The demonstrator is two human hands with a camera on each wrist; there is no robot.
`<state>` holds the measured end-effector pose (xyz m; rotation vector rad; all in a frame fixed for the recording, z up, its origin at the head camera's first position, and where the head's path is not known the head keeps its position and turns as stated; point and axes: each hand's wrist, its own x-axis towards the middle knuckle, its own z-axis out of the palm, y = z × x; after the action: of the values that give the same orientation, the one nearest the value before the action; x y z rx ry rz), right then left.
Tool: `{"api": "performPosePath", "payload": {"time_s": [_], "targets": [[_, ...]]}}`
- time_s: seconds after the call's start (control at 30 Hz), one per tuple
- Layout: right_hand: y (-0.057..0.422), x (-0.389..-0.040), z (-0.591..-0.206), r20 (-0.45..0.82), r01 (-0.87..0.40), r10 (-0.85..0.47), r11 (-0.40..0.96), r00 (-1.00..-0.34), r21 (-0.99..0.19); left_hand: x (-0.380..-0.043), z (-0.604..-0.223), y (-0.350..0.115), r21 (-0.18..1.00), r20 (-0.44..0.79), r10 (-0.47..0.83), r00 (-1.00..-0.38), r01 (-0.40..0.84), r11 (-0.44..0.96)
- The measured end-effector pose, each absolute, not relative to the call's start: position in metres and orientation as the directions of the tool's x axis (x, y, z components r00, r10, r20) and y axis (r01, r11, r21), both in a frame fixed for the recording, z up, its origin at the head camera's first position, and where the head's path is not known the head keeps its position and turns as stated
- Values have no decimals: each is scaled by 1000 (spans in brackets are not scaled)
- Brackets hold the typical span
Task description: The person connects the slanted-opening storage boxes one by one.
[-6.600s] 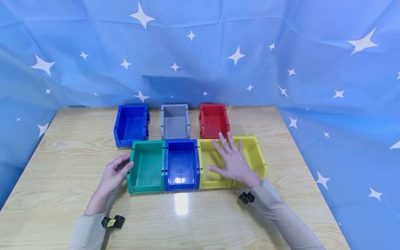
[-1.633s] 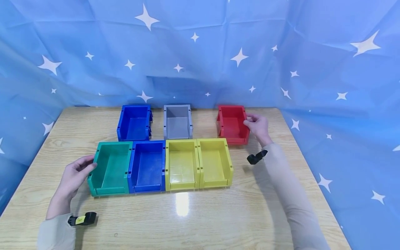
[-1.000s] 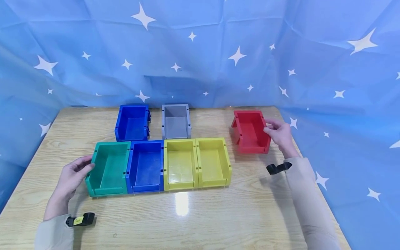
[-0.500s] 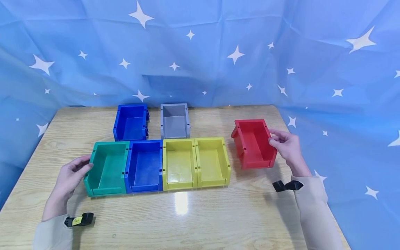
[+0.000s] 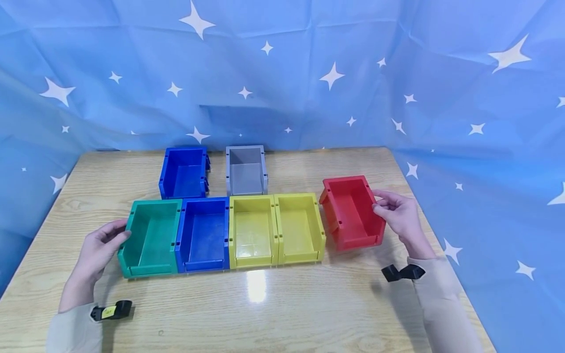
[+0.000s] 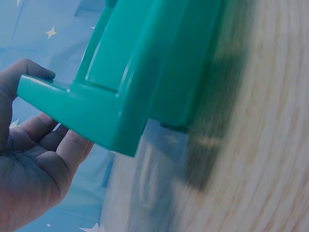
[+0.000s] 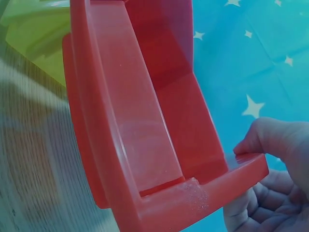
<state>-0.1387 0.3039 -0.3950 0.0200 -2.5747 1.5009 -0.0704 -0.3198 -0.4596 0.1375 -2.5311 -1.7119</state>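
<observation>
My right hand [image 5: 399, 215] grips the right wall of a red storage bin [image 5: 353, 213], its thumb inside the wall and its fingers outside. Turned a little askew, the red bin is just right of the right-hand yellow bin [image 5: 299, 230]; whether they touch is unclear. Four-sided green bin [image 5: 152, 238] forms the left end of the front row, and my left hand [image 5: 99, 247] pinches its left wall. In the left wrist view, the thumb and fingers lie on either side of that green wall. A blue bin [image 5: 204, 235] and another yellow bin [image 5: 253, 230] stand between, side by side.
Behind the row stand a second blue bin [image 5: 184, 171] and a grey bin [image 5: 245, 171]. The wooden table [image 5: 212, 314] ends at a blue star-patterned cloth [image 5: 282, 73] at the back and right.
Earlier the row slid left and my right hand left the yellow bins for the red one. The red bin moved right, then forward, and lately left toward the row's end. My left hand stays put lately.
</observation>
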Motion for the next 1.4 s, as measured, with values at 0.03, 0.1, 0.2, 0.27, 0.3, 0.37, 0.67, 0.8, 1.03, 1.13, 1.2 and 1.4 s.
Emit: {"api": "performPosePath", "payload": {"time_s": [0.03, 0.1, 0.2, 0.27, 0.3, 0.37, 0.67, 0.8, 1.03, 1.13, 1.2, 1.4], "targets": [[303, -138, -395, 143, -89, 70, 499, -987, -862, -70, -460, -320, 928, 16, -121, -993, -30, 370], [302, -138, -395, 134, -84, 67, 495, -989, -865, -70, -460, -320, 929, 13, -123, -992, -34, 370], [301, -137, -395, 125, -78, 63, 490, -990, -868, -71, -459, -319, 928, 12, -124, -992, -35, 371], [300, -137, -396, 123, -78, 61, 488, -991, -870, -71, -459, -319, 928, 11, -126, -992, -37, 370], [300, -136, -396, 123, -77, 62, 490, -990, -868, -71, -459, -319, 928, 10, -126, -992, -37, 370], [299, -136, -397, 121, -72, 69, 494, -990, -867, -71, -459, -319, 929, 7, -128, -992, -41, 367], [300, -134, -403, 135, -88, 52, 525, -989, -846, -70, -459, -319, 929, 12, -136, -991, -40, 368], [300, -132, -403, 124, -90, 35, 498, -992, -862, -71, -459, -318, 929, 20, -135, -991, -32, 369], [296, -136, -393, 84, -39, 49, 585, -995, -810, -71, -458, -317, 929, 20, -135, -991, -31, 369], [295, -139, -390, 64, -15, 58, 612, -996, -791, -71, -458, -317, 930, 18, -134, -991, -33, 366], [295, -139, -389, 50, -3, 59, 618, -997, -786, -71, -459, -317, 930, 17, -133, -991, -33, 365], [298, -136, -395, 24, 1, 36, 582, -999, -813, -71, -459, -318, 933, 12, -134, -991, -37, 358]]}}
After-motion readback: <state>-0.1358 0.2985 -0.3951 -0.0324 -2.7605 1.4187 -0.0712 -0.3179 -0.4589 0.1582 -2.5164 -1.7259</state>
